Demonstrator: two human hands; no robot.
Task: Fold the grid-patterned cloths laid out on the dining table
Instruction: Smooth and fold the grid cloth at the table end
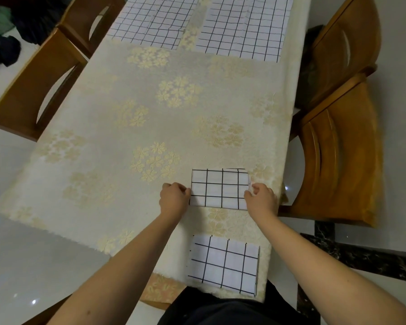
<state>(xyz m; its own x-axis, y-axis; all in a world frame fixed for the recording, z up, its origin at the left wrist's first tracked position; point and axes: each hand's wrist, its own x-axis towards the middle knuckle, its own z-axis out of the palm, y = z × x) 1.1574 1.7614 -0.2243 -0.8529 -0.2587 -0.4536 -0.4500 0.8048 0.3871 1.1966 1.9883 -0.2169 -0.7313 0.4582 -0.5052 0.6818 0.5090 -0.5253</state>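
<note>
A small folded white cloth with a black grid [219, 189] lies flat near the table's right side. My left hand [174, 198] pinches its left edge and my right hand [261, 198] pinches its right edge. A second folded grid cloth [223, 263] rests closer to me at the near table edge, untouched. Two larger grid cloths lie spread flat at the far end: one on the left [150, 19], one on the right [244, 26].
A cream tablecloth with gold flower clusters [117, 141] covers the dining table. Wooden chairs stand at the left [31, 90] and right [342, 146]. Dark and green clothing [2, 36] lies on the floor at the far left.
</note>
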